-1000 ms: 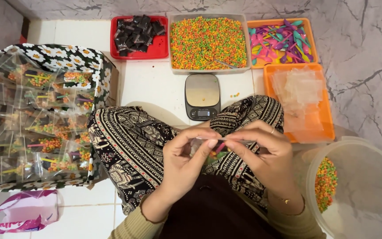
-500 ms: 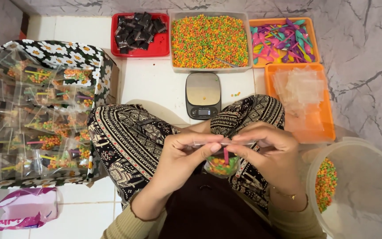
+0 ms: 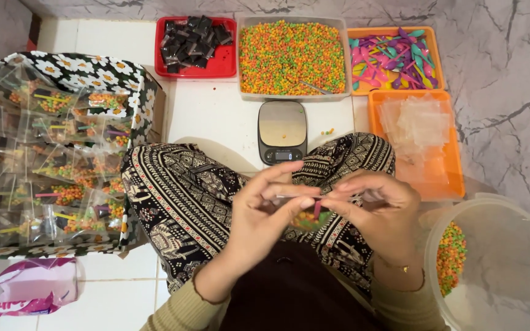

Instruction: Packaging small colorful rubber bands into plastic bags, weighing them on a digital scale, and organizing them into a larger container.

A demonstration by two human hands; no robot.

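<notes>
Both hands dropped slightly toward the lap; left hand [image 3: 264, 211] and right hand [image 3: 375, 208] pinched the small clear bag's [image 3: 307, 216] top edge, keeping the sweets inside.

Left hand [image 3: 265, 211] and right hand [image 3: 378, 205] lower over lap, small clear bag [image 3: 305, 216] pinched flatter

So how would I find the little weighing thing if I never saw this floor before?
Start at the row of trays along the top, and find the clear tray heaped with tiny orange, yellow and green beads. Just below it, on the white tiles in front of the person's knees, sits the small kitchen scale. It is the only grey metal thing there, with a shiny square plate and a little screen.
</notes>
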